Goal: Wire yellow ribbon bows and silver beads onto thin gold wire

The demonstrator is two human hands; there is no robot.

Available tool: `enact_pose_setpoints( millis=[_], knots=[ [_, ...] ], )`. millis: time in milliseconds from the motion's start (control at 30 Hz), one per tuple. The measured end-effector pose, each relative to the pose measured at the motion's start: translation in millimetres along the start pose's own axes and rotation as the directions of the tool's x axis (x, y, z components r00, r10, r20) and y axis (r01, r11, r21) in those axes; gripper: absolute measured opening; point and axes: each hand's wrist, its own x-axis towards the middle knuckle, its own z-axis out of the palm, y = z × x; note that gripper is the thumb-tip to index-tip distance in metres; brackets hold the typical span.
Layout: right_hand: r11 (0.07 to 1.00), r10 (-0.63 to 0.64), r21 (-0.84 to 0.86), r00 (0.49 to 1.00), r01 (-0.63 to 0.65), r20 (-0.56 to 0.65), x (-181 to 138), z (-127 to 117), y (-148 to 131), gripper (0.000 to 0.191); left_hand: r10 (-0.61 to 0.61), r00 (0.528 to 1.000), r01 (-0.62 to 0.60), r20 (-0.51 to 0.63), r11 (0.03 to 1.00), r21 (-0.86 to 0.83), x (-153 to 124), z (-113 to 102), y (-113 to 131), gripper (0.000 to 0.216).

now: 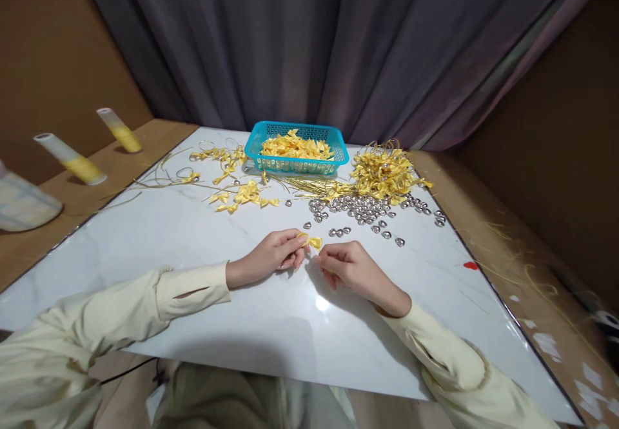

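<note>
My left hand (275, 255) rests on the white table (193, 268) and pinches a small yellow ribbon bow (313, 242) between its fingertips. My right hand (345, 266) lies just right of it, fingers curled in, its fingertips close to the bow; whether it holds anything is hidden. Both arms wear pale cream sleeves. Small silver beads (367, 213) are scattered just beyond the hands.
A turquoise basket (294, 166) of yellow bows stands at the table's far edge. A heap of yellow bows on gold wires (384, 174) lies to its right, loose bows (242, 193) to its left. Yellow-and-white spools (72, 158) sit on the wooden ledge at left.
</note>
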Motion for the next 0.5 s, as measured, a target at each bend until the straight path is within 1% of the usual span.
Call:
enact_pose_setpoints(
  millis=[200, 333, 500],
  knots=[
    [1.000, -0.002, -0.024, 1.000, 0.002, -0.002, -0.7, 0.7, -2.0, 0.040, -0.011, 1.000, 0.011, 0.005, 1.000, 0.006, -0.6, -0.1, -0.6, 0.032],
    [0.998, -0.007, -0.055, 1.000, 0.005, -0.020, -1.7, 0.7, -4.1, 0.041, -0.027, 1.000, 0.027, 0.001, 0.999, -0.022, 0.7, -1.0, -1.3, 0.032],
    [0.999, -0.008, -0.049, 1.000, 0.007, -0.021, -1.0, 1.1, -4.2, 0.041, -0.053, 0.999, 0.053, 0.000, 0.998, -0.047, 1.9, -1.2, -0.4, 0.032]
  ],
)
